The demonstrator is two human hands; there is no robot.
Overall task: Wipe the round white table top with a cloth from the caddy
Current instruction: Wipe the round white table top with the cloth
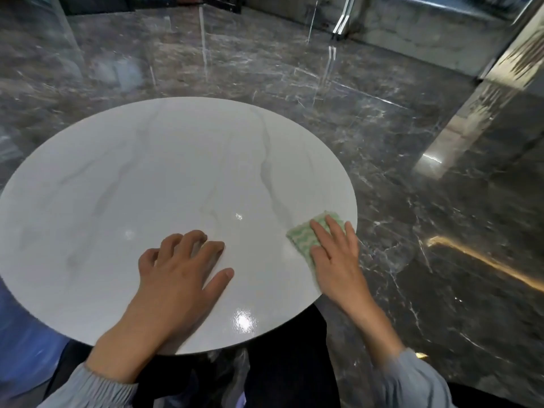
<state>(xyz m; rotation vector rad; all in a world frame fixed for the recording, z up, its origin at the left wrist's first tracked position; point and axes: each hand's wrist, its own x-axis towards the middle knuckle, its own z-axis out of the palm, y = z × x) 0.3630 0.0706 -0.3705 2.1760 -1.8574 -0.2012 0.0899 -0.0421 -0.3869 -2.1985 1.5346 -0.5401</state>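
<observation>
at the right-hand rim of the round white table top (pixel 164 184), as the person faces it, a green-and-white cloth (pixel 306 234) lies flat under the right hand (pixel 335 254). the cloth is out and on the table top, so fetching it is done and the wiping itself is in hand. the caddy is not in view. how much of the table top has been covered cannot be read for sure: the near part of it shows bright glare spots, but that may be only the polish, and no streak or wet track is plain. going by where the cloth sits, right at the rim, i judge that most of the broad middle and the far and left parts of the table top may be left to do.

the right hand's fingers (pixel 323 231) lie straight and slightly spread on the cloth, pressing it down rather than curling round it; its outer fingers reach to the rim of the table top. the left hand (pixel 179 272) rests on the table top toward the near middle, well apart from the cloth, holding nothing, thumb out to the side and fingertips (pixel 197 235) bent down onto the surface, as if steadying.
</observation>
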